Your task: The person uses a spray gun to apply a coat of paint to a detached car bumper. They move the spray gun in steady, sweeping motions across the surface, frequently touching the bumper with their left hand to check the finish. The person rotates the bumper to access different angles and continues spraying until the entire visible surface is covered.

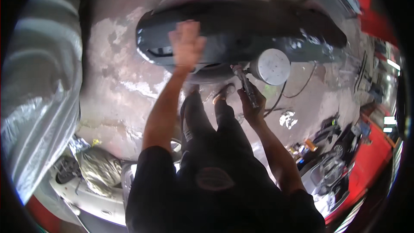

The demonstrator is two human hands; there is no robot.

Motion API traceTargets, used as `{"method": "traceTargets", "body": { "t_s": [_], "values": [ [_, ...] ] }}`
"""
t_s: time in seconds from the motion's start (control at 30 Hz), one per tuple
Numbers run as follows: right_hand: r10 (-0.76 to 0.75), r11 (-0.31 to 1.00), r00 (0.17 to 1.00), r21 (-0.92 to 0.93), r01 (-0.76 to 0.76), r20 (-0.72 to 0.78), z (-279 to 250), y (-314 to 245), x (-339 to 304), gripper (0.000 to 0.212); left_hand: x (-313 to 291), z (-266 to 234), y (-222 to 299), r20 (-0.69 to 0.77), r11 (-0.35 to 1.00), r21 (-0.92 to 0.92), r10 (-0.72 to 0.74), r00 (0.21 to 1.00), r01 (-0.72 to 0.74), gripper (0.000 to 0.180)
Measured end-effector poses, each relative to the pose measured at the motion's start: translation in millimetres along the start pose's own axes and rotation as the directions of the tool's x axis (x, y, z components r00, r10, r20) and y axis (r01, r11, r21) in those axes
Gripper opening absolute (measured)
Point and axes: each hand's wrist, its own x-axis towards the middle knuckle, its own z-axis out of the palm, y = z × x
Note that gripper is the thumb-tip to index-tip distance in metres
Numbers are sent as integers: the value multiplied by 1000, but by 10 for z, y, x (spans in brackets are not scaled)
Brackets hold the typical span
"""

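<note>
Spray gun (260, 70) in right hand (255, 109), left hand (187, 46) empty, fingers spread over dark bumper (250, 30), hose (279, 98) alongside.

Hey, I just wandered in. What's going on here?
A person stands over a long dark panel that looks like a car bumper. Their right hand grips a spray gun with a round white cup, held near the panel's near edge; whether it is spraying, I can't tell. Their left hand is open over the panel's left part, but touching or just above it isn't clear. Silvery sheeting hangs at far left.
</note>
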Motion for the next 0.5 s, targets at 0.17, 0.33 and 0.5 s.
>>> {"method": "traceTargets", "body": {
  "t_s": [0.17,0.33,0.5],
  "values": [
    [260,954,962,171,-244,-77,-368,-188,-83,32,68,98,-75,-107,994,16,-104,989,106,63],
    [317,923,929,289,-255,-193,-781,54,-280,38,198,372,1378,-6,986,132,103,995,-101,66],
    [142,986,929,128,-104,-341,-1235,460,-316,41,436,661,2394,240,888,189,372,897,-419,73]
  ]
}}
